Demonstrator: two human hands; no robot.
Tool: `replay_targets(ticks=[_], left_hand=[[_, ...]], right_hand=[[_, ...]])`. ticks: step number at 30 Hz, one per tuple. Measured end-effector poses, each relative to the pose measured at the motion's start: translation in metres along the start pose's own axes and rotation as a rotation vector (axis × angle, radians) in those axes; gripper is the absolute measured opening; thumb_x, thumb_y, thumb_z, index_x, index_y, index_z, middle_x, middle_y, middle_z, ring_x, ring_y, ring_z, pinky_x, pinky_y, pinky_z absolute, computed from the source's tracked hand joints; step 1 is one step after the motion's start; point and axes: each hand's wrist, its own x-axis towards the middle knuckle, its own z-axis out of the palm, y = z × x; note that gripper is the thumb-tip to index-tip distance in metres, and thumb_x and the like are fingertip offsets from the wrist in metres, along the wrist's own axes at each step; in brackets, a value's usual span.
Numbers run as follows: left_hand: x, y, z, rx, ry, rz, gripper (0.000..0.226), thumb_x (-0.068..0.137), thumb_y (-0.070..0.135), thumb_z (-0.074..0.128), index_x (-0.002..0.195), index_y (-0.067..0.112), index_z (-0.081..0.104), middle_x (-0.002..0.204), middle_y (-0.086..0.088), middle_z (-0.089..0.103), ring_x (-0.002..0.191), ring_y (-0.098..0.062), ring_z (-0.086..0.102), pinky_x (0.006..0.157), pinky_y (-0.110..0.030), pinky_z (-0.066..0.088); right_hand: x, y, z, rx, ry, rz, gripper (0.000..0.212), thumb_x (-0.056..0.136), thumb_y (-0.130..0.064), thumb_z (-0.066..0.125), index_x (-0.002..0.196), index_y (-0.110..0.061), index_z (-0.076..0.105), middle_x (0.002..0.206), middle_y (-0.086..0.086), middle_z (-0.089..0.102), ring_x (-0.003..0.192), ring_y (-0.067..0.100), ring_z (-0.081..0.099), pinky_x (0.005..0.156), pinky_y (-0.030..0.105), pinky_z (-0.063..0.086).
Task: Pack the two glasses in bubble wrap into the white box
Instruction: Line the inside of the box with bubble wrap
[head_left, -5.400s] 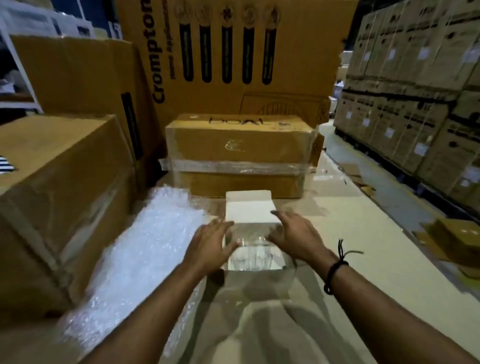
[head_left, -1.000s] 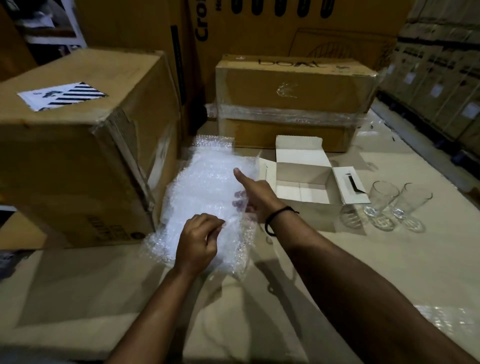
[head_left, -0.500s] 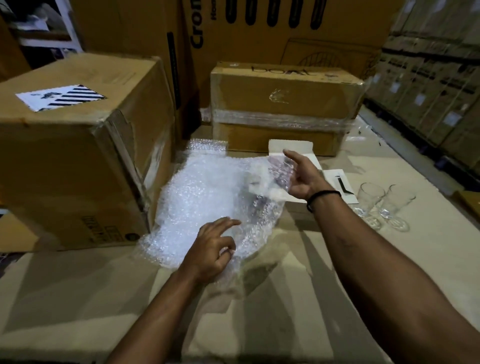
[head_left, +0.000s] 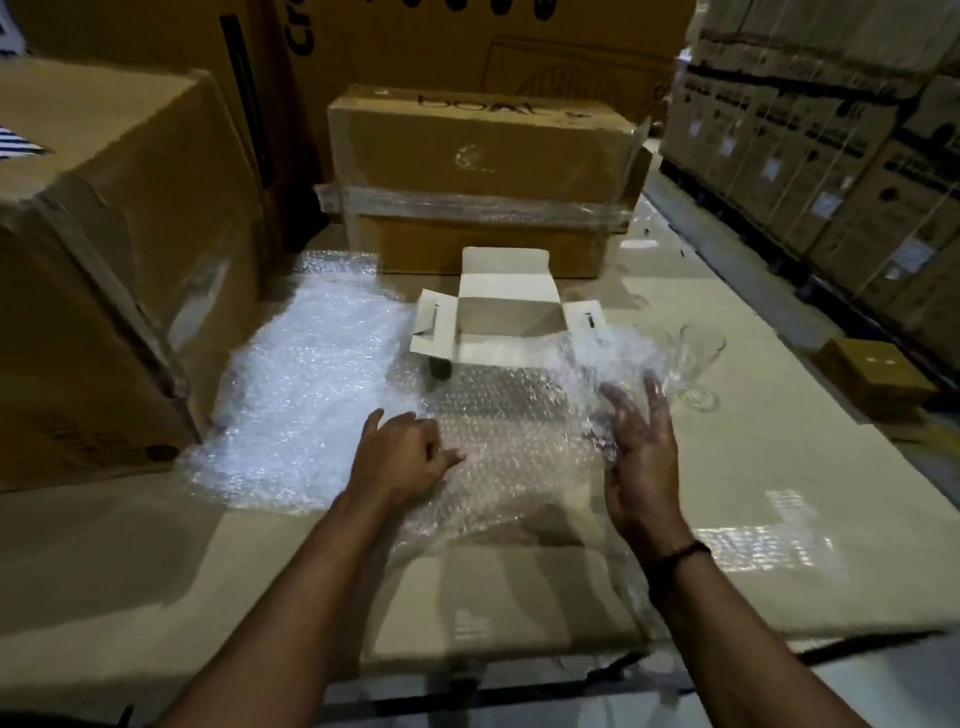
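The white box (head_left: 511, 312) stands open in the middle of the surface, flaps spread to both sides. One bubble wrap sheet (head_left: 509, 436) lies stretched in front of it. My left hand (head_left: 402, 457) grips this sheet's left part with curled fingers. My right hand (head_left: 639, 447) is under the sheet's raised right edge, fingers straight and showing through the plastic. A clear glass (head_left: 701, 353) stands right of the box. The second glass beside it is blurred behind the lifted wrap.
A pile of more bubble wrap (head_left: 311, 389) lies left of the box. Large cardboard cartons stand at the left (head_left: 104, 260) and behind the box (head_left: 483, 171). Stacked cartons (head_left: 841, 145) line the right. A small brown box (head_left: 878, 374) sits below on the right.
My right hand has pulled the bubble wrap sheet from the left pile across to the right, in front of the white box. The left hand has moved right with the sheet.
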Motion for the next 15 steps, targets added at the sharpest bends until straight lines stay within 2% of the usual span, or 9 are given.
replay_targets(ticks=[1,3,4,6,7,9,11,13,15], left_hand=[[-0.001,0.013,0.004,-0.015,0.026,0.007,0.037,0.086,0.062,0.055,0.094,0.026,0.061,0.108,0.005,0.065,0.115,-0.02,0.055,0.114,-0.047,0.018],[-0.005,0.042,0.015,-0.031,-0.021,0.019,0.044,0.088,0.053,0.058,0.124,0.028,0.051,0.136,0.0,0.054,0.13,-0.02,0.045,0.116,-0.049,0.016],[-0.005,0.055,0.022,-0.014,-0.083,0.031,0.051,0.092,0.051,0.053,0.138,0.03,0.042,0.151,0.0,0.041,0.14,-0.02,0.034,0.118,-0.052,0.012],[-0.006,0.074,0.039,0.064,-0.195,0.075,0.055,0.099,0.049,0.038,0.15,0.034,0.025,0.162,0.002,0.017,0.149,-0.021,0.015,0.118,-0.056,0.005],[-0.006,0.079,0.047,0.107,-0.239,0.086,0.054,0.101,0.048,0.033,0.152,0.035,0.021,0.163,0.002,0.012,0.149,-0.022,0.011,0.118,-0.058,0.005],[-0.006,0.085,0.054,0.174,-0.279,0.083,0.052,0.102,0.044,0.028,0.152,0.036,0.019,0.164,0.001,0.007,0.15,-0.024,0.007,0.117,-0.059,0.005],[-0.007,0.087,0.055,0.182,-0.23,0.071,0.05,0.103,0.04,0.027,0.152,0.037,0.021,0.164,0.001,0.006,0.15,-0.024,0.004,0.117,-0.058,0.003],[-0.011,0.093,0.058,0.149,-0.1,0.062,0.049,0.103,0.043,0.028,0.151,0.038,0.023,0.164,0.001,0.009,0.15,-0.023,0.005,0.118,-0.056,0.003],[-0.016,0.102,0.062,0.083,-0.068,0.035,0.052,0.102,0.053,0.024,0.152,0.038,0.022,0.163,0.002,0.01,0.15,-0.023,0.006,0.118,-0.055,0.002]], right_hand=[[-0.008,0.006,-0.016,-0.024,0.03,0.022,0.058,0.097,-0.003,0.047,0.147,-0.025,0.03,0.13,-0.005,0.061,0.122,0.017,0.055,0.101,0.031,0.045],[-0.018,0.01,-0.046,-0.123,0.062,0.09,0.053,0.097,-0.008,0.049,0.146,-0.025,0.034,0.132,-0.009,0.058,0.11,0.004,0.061,0.086,0.017,0.05],[-0.021,0.01,-0.059,-0.185,0.081,0.134,0.048,0.097,-0.015,0.052,0.143,-0.022,0.038,0.13,-0.006,0.059,0.097,-0.005,0.063,0.076,0.011,0.052],[-0.026,0.01,-0.078,-0.18,0.105,0.221,0.049,0.091,-0.026,0.06,0.136,-0.014,0.045,0.12,-0.001,0.063,0.08,-0.006,0.065,0.064,0.014,0.053],[-0.026,0.009,-0.085,-0.108,0.097,0.238,0.051,0.087,-0.024,0.062,0.135,-0.016,0.045,0.12,0.001,0.063,0.083,-0.002,0.066,0.065,0.019,0.054],[-0.024,0.001,-0.097,0.067,0.047,0.246,0.052,0.089,-0.007,0.059,0.136,-0.021,0.041,0.129,0.001,0.06,0.103,0.007,0.065,0.075,0.024,0.055],[-0.007,-0.004,-0.112,0.271,0.106,0.326,0.052,0.089,-0.012,0.061,0.137,-0.015,0.042,0.133,0.007,0.057,0.114,0.017,0.06,0.088,0.033,0.053],[0.009,-0.01,-0.126,0.43,0.21,0.472,0.06,0.086,-0.031,0.064,0.137,-0.005,0.045,0.129,0.014,0.058,0.113,0.028,0.06,0.093,0.043,0.051],[0.018,-0.012,-0.133,0.395,0.281,0.554,0.047,0.095,-0.026,0.053,0.133,0.001,0.048,0.121,0.018,0.06,0.102,0.031,0.062,0.089,0.045,0.052]])
